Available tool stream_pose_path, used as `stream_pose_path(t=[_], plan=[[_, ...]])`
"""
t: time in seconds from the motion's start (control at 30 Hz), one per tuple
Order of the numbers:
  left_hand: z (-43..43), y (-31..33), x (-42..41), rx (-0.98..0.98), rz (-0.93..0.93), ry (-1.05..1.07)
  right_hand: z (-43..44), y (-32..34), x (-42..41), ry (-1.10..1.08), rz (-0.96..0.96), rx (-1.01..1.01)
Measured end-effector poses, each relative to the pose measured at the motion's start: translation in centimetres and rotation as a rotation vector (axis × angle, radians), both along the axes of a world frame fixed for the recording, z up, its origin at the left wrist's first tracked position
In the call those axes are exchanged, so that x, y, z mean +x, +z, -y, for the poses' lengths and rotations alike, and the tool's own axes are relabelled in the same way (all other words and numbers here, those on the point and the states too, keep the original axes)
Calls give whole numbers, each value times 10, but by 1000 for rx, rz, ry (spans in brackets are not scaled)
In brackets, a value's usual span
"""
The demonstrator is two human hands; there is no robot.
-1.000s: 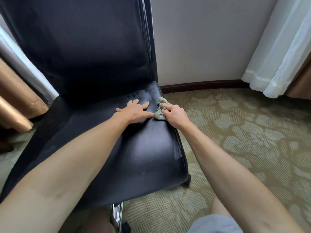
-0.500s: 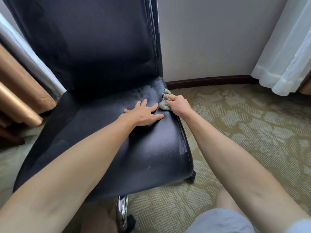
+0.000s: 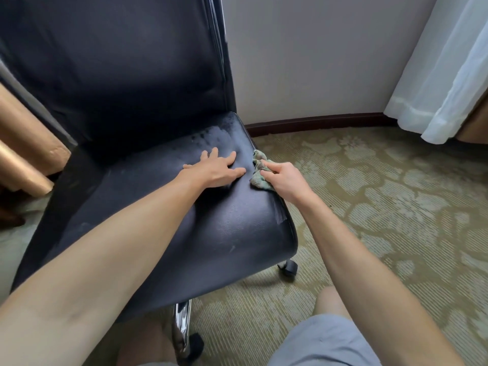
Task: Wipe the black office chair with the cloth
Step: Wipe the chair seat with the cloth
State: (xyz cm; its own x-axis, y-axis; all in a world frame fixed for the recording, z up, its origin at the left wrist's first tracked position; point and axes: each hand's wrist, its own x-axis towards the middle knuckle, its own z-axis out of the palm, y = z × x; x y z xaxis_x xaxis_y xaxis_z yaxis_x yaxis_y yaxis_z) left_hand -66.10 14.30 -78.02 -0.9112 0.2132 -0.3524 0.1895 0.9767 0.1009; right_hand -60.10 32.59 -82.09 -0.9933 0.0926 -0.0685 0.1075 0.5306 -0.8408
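Here, L hand (image 3: 215, 171) flat on chair seat (image 3: 211, 233), R hand (image 3: 286, 180) gripping cloth (image 3: 258, 180) at edge, patterned carpet (image 3: 383, 212), white curtain (image 3: 435, 88).

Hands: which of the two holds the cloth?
The right hand grips the cloth; the left hand lies flat on the seat, holding nothing.

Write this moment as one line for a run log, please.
left hand: flat on chair seat | right hand: grips cloth at seat's right edge | floor: carpet
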Motion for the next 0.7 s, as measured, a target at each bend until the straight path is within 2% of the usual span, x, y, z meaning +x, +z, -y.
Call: stream_pose_path(t=[0.23,0.43,0.53,0.7], plan=[[-6,4,-2,-24,-1,29,8,17,-30,3,49,68],[-11,12,-9,-60,29,43,0,12,9,-25,20,161],[-11,13,-2,-57,9,25,-4,8,24,-25,19,141],[-12,8,12,-26,11,-11,-1,19,-5,5,53,116]])
